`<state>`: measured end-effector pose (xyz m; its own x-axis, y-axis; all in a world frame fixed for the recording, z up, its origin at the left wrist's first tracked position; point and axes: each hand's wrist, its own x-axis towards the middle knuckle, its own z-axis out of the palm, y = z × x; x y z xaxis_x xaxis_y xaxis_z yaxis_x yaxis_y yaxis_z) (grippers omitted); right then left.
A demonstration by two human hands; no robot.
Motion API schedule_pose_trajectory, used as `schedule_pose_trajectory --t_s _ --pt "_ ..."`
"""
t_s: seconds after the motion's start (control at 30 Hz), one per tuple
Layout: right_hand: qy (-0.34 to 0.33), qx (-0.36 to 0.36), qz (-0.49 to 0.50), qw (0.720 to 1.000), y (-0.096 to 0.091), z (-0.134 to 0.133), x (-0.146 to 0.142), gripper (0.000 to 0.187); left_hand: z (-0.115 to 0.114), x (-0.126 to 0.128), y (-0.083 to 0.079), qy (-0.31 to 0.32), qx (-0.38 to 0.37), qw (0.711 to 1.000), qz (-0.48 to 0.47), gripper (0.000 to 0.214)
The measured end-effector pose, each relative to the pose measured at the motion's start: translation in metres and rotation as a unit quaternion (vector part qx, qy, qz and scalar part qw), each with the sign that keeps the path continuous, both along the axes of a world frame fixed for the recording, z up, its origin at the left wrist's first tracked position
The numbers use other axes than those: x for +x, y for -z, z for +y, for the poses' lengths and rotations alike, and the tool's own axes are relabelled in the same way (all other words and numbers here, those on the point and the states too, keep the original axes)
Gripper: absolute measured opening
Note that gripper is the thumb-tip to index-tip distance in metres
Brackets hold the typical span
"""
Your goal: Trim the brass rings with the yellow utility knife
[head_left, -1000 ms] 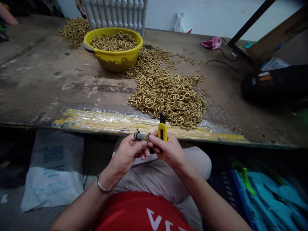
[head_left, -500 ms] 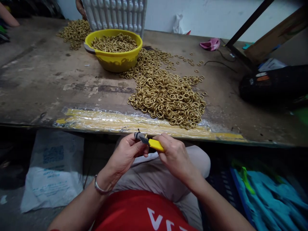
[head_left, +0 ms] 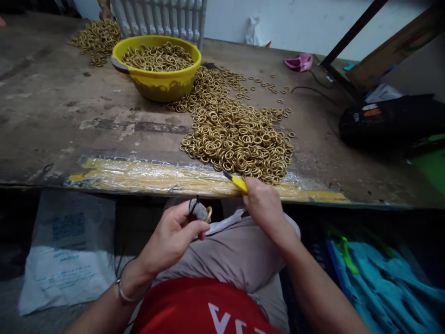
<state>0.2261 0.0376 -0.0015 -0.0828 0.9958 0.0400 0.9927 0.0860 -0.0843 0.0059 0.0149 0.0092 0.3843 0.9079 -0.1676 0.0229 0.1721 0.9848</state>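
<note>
A worn wooden workbench (head_left: 69,120) ran beneath a pale wall (head_left: 292,23); a white radiator (head_left: 163,18) stood behind — a dark beam (head_left: 351,35) leaned right; a white sack (head_left: 66,250) lay below.

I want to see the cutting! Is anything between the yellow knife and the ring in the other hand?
Nothing visible. The knife in the right hand is apart from the ring held by the left hand, with open space between.

left hand (head_left: 170,239) curled closed near lap, right hand (head_left: 262,206) clenched, reaching forward
</note>
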Motion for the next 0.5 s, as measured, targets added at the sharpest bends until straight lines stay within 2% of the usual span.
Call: schedule_pose_trajectory --t_s 0.07,0.17,0.27,0.37,0.5 --pt "0.007 0.057 0.032 0.998 0.0 0.014 0.01 0.013 -0.002 0.0 0.005 0.013 -0.025 0.999 -0.038 0.014" --pt "0.015 0.113 0.071 0.991 0.001 0.038 0.017 0.015 0.001 0.005 0.021 -0.026 -0.059 0.993 -0.1 0.018" --pt "0.048 0.114 0.064 0.99 0.008 0.059 0.018 0.022 0.006 0.01 0.034 -0.075 -0.093 0.983 -0.141 0.021" --pt "0.048 0.104 0.077 0.99 0.016 0.069 0.019 0.019 0.008 0.01 0.036 -0.093 -0.145 0.966 -0.194 0.021" --pt "0.042 0.114 0.218 0.968 0.014 0.065 0.02 0.014 0.011 0.007 0.034 -0.058 -0.223 0.933 -0.276 0.021"
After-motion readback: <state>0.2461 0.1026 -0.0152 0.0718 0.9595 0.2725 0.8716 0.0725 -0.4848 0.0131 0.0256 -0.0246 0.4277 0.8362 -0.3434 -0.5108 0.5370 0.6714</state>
